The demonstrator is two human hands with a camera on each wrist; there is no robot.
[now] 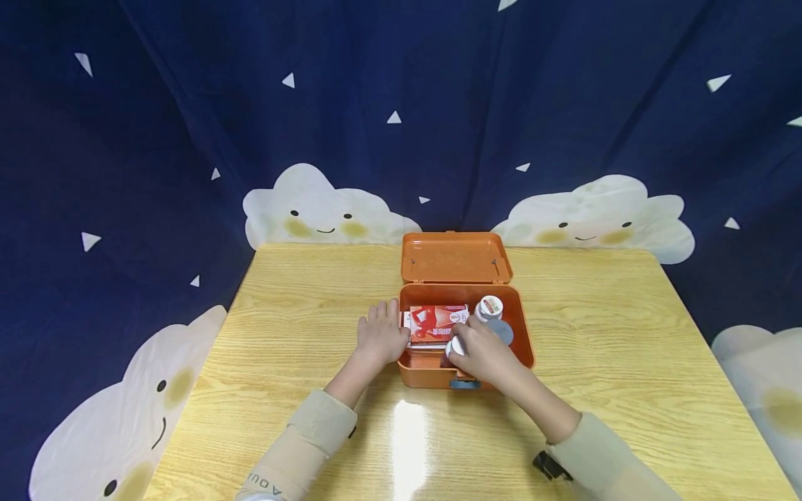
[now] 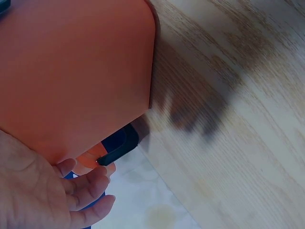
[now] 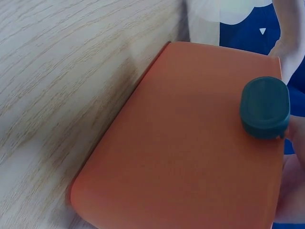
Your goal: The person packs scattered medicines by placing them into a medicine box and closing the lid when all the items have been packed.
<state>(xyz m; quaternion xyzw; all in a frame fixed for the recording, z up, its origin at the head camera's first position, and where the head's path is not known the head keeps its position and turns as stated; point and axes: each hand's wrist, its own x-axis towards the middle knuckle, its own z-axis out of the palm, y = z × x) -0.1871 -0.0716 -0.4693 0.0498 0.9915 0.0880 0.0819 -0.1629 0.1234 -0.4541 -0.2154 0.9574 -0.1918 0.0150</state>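
Note:
An orange box [image 1: 464,378] stands on the table with its lid [image 1: 456,257] folded back. My left hand [image 1: 380,334] rests against the box's left wall near the rim, its fingers loosely extended along the outside; in the left wrist view these fingers [image 2: 88,188] show beside the orange wall. Over the front of the box, my right hand [image 1: 485,351] reaches in and grips a small bottle with a white cap [image 1: 455,346], partly hidden by the fingers. Beside it lies a red and white carton [image 1: 435,321]. Another white-capped bottle [image 1: 489,307] stands at the back right.
A grey-blue round lid [image 1: 502,330] shows inside the box, partly behind my right hand. A dark teal latch [image 3: 265,107] sits on the front wall, and a dark handle [image 2: 123,146] on another side. The wooden table [image 1: 313,292] ends at a blue curtain [image 1: 351,83].

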